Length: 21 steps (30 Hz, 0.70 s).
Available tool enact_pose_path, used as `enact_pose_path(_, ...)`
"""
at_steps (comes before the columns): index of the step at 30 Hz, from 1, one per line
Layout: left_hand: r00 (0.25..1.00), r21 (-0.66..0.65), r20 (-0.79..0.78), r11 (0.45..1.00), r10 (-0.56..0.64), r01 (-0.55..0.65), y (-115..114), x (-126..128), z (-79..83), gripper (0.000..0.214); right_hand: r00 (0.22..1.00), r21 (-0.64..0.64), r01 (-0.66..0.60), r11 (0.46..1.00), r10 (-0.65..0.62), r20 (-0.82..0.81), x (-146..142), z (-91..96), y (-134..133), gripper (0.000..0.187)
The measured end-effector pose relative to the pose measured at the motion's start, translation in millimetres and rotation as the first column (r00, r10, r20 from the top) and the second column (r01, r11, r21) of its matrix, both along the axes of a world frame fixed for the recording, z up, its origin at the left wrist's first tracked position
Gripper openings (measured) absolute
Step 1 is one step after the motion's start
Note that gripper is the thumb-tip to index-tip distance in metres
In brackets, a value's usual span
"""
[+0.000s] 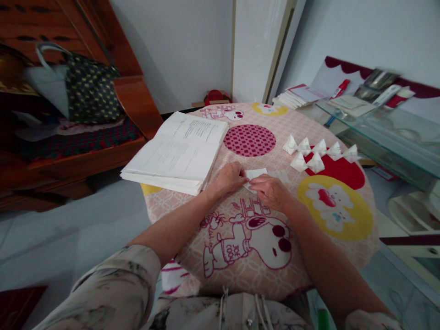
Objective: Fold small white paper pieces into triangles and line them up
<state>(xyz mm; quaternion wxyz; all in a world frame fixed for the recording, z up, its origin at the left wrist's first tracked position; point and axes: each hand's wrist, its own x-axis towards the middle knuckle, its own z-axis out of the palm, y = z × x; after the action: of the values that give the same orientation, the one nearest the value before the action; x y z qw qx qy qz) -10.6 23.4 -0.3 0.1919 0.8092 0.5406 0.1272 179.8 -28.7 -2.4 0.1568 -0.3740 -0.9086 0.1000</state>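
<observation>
A small piece of white folded paper (256, 173) lies on the patterned tablecloth, between my two hands. My left hand (231, 177) has its fingers closed on the paper's left edge. From the other side, my right hand (271, 190) pinches the lower right part of the same paper. My fingers cover much of its near edge. Off to the right stand several folded white paper shapes (319, 147) in two rows, pointed at the top. An open book of printed pages (178, 151) lies to the left of my left hand.
The round table (330, 256) wears a pink cloth with cartoon figures. A glass shelf (388, 137) with small items stands close on its right, beside a stack of papers (292, 97). At left, a wooden bench (134, 103) holds a patterned bag (91, 89).
</observation>
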Motion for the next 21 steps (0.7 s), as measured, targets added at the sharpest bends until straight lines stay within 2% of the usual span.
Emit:
enact_pose_path(4,1.000,0.013,0.025,1.000,-0.016,0.016,-0.5,-3.0,-1.2,0.010,1.000,-0.008,-0.013,1.000,0.014,0.004,1.0,-3.3,2.9,0.027)
enact_pose_path(7,0.990,0.035,0.118,0.996,-0.083,0.080,-0.9,-10.1,-4.3,0.012,1.000,-0.012,-0.010,1.000,0.010,-0.019,1.2,-4.6,3.1,0.028)
enact_pose_path(10,0.970,0.124,0.192,0.984,-0.147,0.124,-0.9,-17.3,-7.8,0.034,1.000,-0.018,-0.011,1.000,0.011,-0.004,0.1,-2.6,1.7,0.030)
enact_pose_path(13,0.967,0.159,0.171,0.974,-0.187,0.161,-1.0,-20.3,-8.7,0.053,1.000,-0.030,-0.007,1.000,0.007,0.030,-1.4,0.6,0.2,0.029)
enact_pose_path(21,0.985,0.115,0.136,0.989,-0.107,0.092,6.4,-20.4,-13.8,0.068,0.999,-0.020,0.001,1.000,0.000,0.045,-3.4,1.2,-0.9,0.029)
